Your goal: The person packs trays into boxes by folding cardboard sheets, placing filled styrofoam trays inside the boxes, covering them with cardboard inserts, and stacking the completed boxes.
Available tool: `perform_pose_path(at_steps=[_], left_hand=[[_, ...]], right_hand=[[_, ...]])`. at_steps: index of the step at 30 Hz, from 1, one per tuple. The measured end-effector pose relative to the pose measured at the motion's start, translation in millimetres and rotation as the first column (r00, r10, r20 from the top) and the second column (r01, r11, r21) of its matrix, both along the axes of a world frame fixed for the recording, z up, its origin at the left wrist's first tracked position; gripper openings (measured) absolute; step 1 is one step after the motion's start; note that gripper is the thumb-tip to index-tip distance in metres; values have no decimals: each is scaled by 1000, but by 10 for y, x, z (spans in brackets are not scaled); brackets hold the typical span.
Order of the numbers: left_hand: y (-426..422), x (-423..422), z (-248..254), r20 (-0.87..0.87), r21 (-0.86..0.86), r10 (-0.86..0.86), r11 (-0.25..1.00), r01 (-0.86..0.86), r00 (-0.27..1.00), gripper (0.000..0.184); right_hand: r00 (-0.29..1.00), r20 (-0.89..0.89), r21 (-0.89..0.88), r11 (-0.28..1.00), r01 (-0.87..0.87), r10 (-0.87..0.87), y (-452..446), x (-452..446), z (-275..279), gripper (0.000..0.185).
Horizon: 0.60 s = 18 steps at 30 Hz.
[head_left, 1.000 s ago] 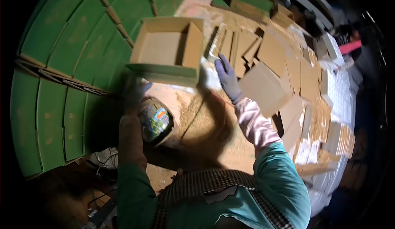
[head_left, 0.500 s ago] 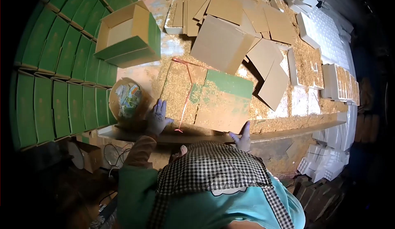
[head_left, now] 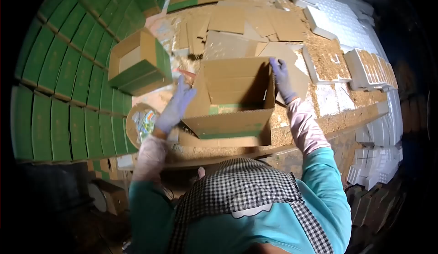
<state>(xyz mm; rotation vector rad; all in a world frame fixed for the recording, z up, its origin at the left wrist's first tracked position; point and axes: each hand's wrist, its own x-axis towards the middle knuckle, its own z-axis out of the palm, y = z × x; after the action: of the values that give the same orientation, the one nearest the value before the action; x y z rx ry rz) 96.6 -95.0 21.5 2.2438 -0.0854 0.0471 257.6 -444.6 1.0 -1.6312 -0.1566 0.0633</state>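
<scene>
Open cardboard box (head_left: 235,127) sits in front of you, mid-tabletop (head_left: 331,128), mouth up, green band low on its near wall. Left hand (head_left: 177,104), gloved, is at its left side: fingers spread, grip wide, nothing pinched; can't tell if it touches the wall. Right hand (head_left: 284,81), also gloved, is at the far right corner, fingers along the top edge; can't tell how firmly that grip closes.

Step looks like steadying and squaring the box. Best press both side walls evenly with flat palms, and line up the corners before letting go. Mind the flat cardboard sheets (head_left: 226,19) just beyond and the loose shavings (head_left: 321,55) to the right; either could leave the base uneven. Watch your left elbow near the bowl (head_left: 131,125).

Writing: packets (head_left: 146,120) in the bowl carry bright print, too small to read. Stacked green boxes (head_left: 58,121) on the left: no readable label or brand. Your box: none legible either.
</scene>
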Motion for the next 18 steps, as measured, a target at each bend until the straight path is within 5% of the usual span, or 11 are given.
perform_pose_path(at_steps=[1, 3, 4, 6, 7, 9, 11, 13, 15, 17, 18], left_hand=[[-203, 125, -165, 263, 80, 113, 987, -138, 958, 68], [-722, 24, -289, 247, 684, -303, 727, 56, 920, 84], [-915, -136, -315, 193, 684, -519, 680, 265, 833, 99], [-854, 43, -194, 234, 695, -466, 694, 189, 853, 106], [-792, 165, -70, 260, 701, -404, 703, 116, 877, 112], [-755, 321, 174, 377, 705, -321, 707, -44, 869, 119], [-860, 383, 277, 198, 768, -325, 637, 60, 925, 116], [-937, 152, 138, 247, 701, -287, 712, 34, 926, 99], [-780, -105, -487, 330, 648, -387, 756, 92, 861, 59], [-721, 37, -517, 270, 604, -432, 772, 198, 860, 47], [-710, 156, -407, 330, 662, -499, 728, 180, 801, 40]], right_hand=[[998, 3, 138, 989, 60, -61, 241, -80, -29, 78], [880, 456, -400, 853, 336, -133, 514, -398, -347, 106], [911, 405, -400, 882, 248, -73, 527, -456, -328, 114], [968, 218, -215, 974, -73, 120, 351, -421, -160, 122], [953, 36, -342, 899, -272, 302, 135, -369, -65, 120], [997, 36, -751, 660, -16, 66, 99, -566, -132, 114], [911, 399, -764, 586, 269, 103, 253, -591, -357, 95], [903, 402, -454, 824, 339, -150, 93, -694, -369, 72], [818, 413, -137, 861, 491, -401, -270, -1117, -42, 52], [768, 596, -166, 901, 401, -233, -506, -1672, 178, 48], [749, 655, -402, 886, 232, 101, -480, -1698, 352, 49]])
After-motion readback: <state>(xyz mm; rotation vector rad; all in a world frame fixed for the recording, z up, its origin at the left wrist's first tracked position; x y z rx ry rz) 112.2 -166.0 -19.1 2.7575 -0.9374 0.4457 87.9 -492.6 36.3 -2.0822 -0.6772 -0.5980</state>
